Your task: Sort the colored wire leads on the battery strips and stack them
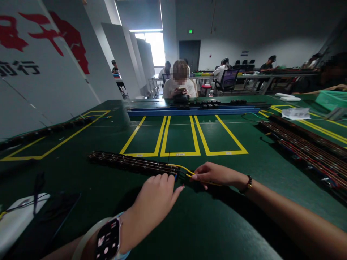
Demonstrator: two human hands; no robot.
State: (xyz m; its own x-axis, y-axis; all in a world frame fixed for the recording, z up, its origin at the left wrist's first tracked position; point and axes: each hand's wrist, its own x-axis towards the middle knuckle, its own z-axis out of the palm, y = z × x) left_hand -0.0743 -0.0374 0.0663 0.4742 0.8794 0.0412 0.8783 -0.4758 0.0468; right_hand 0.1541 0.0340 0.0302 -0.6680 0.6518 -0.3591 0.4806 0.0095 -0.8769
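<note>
1. One long, narrow black strip with metallic rails along its top (132, 163) lies aslant on the dark green counter (206, 224), its right end at the left hand and just short of the right.
2. The left hand (155, 191) rests its fingers on the strip's right end; the thumb stands spread away from them, so this grip is not closed.
3. The right hand (213, 174), just beyond that end, has its grip pressed together, thumb and fingertips pinching thin yellow wire (180, 167) that runs from the strip. Whether this is one strand or more, I cannot tell.
4. Three yellow tape outlines (180, 154) sit side by side in mid-counter, beyond the strip.
5. One smartwatch with a dark, lit face (108, 236) is on the left wrist; one dark beaded bracelet (248, 183) is on the right.
6. Several long, dark, copper-lined strips (300, 150) lie to the right, too tightly packed to count.
7. One green mesh basket (332, 101) stands at the far right.
</note>
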